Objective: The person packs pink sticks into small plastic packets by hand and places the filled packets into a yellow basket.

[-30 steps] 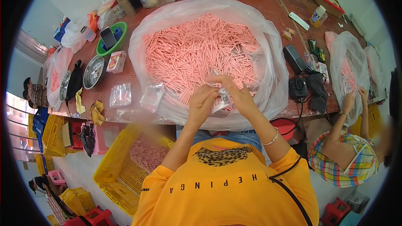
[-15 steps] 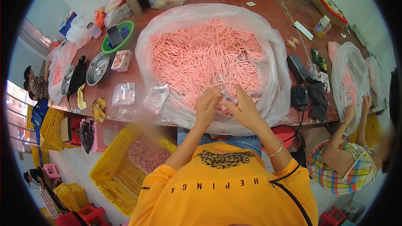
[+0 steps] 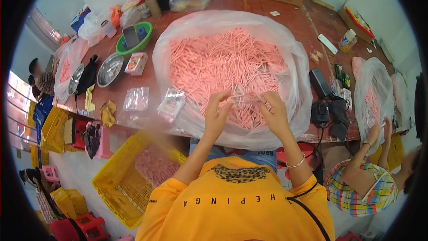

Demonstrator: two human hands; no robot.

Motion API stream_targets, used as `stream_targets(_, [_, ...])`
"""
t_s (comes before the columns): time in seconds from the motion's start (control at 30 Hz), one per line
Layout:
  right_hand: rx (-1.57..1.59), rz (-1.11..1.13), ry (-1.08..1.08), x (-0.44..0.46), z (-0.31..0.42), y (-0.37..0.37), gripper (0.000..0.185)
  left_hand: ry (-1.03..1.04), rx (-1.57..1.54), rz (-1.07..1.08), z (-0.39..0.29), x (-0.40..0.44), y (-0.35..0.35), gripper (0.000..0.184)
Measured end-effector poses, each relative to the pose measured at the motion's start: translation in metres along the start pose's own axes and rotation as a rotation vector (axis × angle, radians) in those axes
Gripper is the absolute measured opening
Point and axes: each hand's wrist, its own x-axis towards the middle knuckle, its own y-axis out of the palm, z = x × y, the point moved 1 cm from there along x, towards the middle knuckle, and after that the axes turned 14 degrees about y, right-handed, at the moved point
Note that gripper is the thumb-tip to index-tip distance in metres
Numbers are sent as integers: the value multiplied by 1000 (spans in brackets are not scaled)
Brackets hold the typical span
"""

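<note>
A small clear plastic bag [image 3: 246,98] stretches between my two hands, above a heap of thin pink sticks [image 3: 223,62]. The sticks fill a large translucent plastic sack [image 3: 296,107] with its rim rolled open. My left hand [image 3: 217,112] grips the left edge of the small bag between thumb and fingers. At its right edge, my right hand [image 3: 273,112] pinches the film with bent fingers. Whether any sticks are inside the small bag, I cannot make out. Flat clear packets [image 3: 171,104] rest on the sack's left rim, with more packets [image 3: 136,99] on the table beside them.
A yellow crate [image 3: 111,192] holding pink pieces stands below the table on the left. Metal bowls [image 3: 110,69], a green basin [image 3: 145,44] and a small box [image 3: 136,64] sit left of the sack. Black devices [image 3: 319,114] lie right. A co-worker's hands [image 3: 376,134] handle another sack [image 3: 374,76].
My hands have moved apart, and the small clear bag now spans the gap between them. The view has shifted slightly. The co-worker's hands on the right have moved too.
</note>
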Motion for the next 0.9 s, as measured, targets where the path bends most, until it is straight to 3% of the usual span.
stream_targets(0.03, [34, 30, 23, -7, 8, 2, 16, 7, 4, 4, -6, -1, -5, 27])
stream_targets(0.13, [158, 92, -19, -10, 30, 24, 13, -363, -88, 241, -28, -8, -12, 26])
stream_targets(0.2, [246, 75, -114, -9, 31, 36, 9, -318, 95, 89, -13, -11, -43, 25])
stream_targets(0.27, [371, 84, 96, -12, 23, 38, 8, -308, 179, -110, -15, 2, -88, 18])
stream_targets(0.3, [425, 83, 207, -14, 17, 35, 8, -416, 342, -129, -6, 8, -126, 19])
stream_targets(0.33, [411, 107, 238, -16, 8, 34, 8, -234, 259, -306, 14, 6, -160, 19])
stream_targets(0.4, [385, 148, 299, -19, -12, 39, 9, -381, 655, -202, 61, -5, -241, 26])
stream_targets(0.5, [303, 143, 310, -21, -28, 51, 9, -44, 1705, 184, 91, -19, -276, 39])
stream_targets(0.53, [273, 126, 256, -19, -25, 53, 9, -212, 1618, 193, 99, -21, -283, 54])
stream_targets(0.63, [138, 61, 124, -24, -22, 50, 10, -106, 1533, 16, 95, -22, -266, 55])
stream_targets(0.67, [72, 35, 75, -21, -24, 49, 11, 8, 1398, -47, 87, -22, -244, 54])
stream_targets(0.73, [-22, 49, 73, -18, -27, 44, 12, -17, 1163, 55, 40, -9, -173, 51])
stream_targets(0.77, [-39, 89, 116, -16, -26, 43, 12, -122, 747, -63, 43, -15, -137, 50])
stream_targets(0.8, [-52, 133, 159, -14, -26, 44, 13, 44, 912, 162, 44, -31, -105, 50])
stream_targets(0.9, [-30, 28, 112, 11, -34, 47, 12, 196, 672, 290, 20, -33, -30, 51])
